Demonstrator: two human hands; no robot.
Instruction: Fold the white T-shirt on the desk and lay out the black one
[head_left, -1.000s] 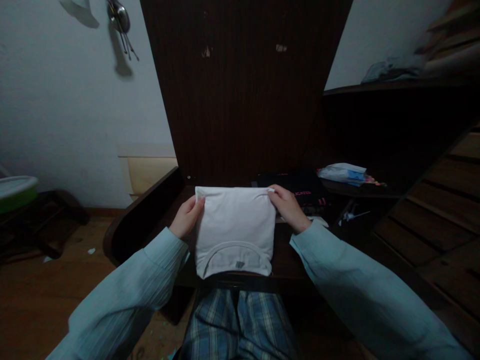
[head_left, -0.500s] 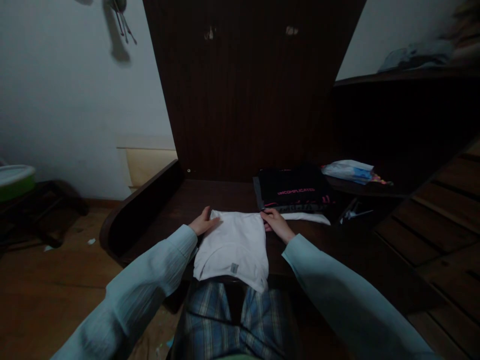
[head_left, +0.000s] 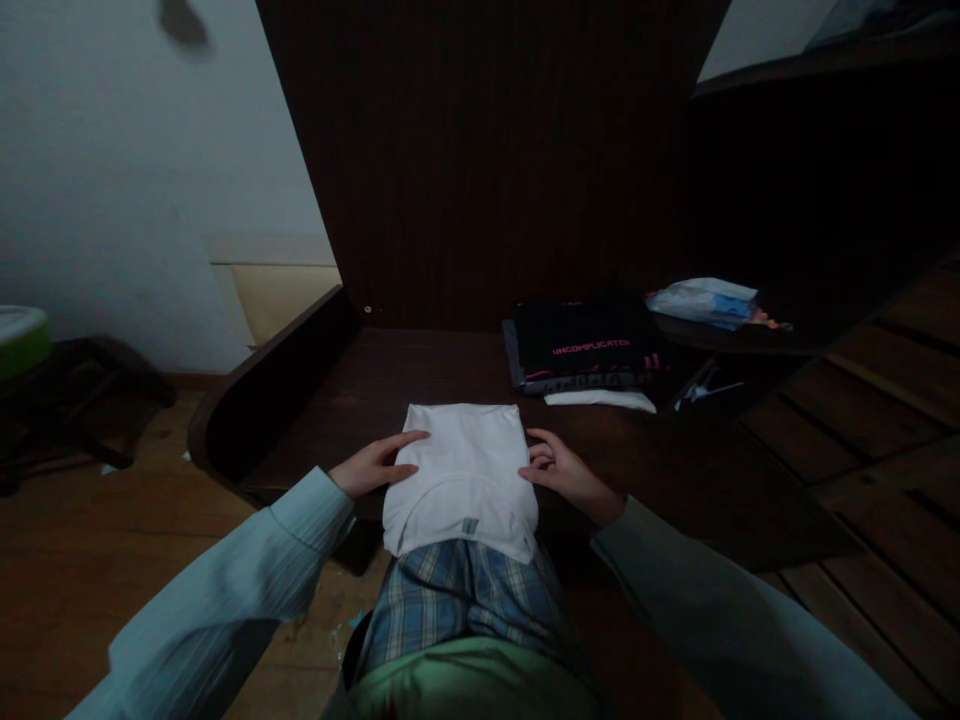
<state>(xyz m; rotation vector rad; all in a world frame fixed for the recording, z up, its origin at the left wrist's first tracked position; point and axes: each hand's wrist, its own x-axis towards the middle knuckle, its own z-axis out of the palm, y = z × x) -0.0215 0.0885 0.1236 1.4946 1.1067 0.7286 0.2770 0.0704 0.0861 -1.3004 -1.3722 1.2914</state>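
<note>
We rest our left hand (head_left: 379, 463), thumb and fingers parted, on the edge of the folded white shirt (head_left: 466, 445), which lies just right of it. Our right hand (head_left: 568, 474), loosely curled with thumb and forefinger apart, touches the shirt's opposite edge; beyond it sits a dark folded pile (head_left: 592, 340).

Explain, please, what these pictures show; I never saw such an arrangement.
There is no machine: a person works bare-handed. Every picture comes from one camera on that person's head, looking forward and down. A folded white shirt lies at the near edge of a dark wooden surface, collar end toward the person. The left hand rests spread on its left side; the right hand is at its right edge, and neither is closed around it. Farther back on the right lies dark folded cloth.
</note>
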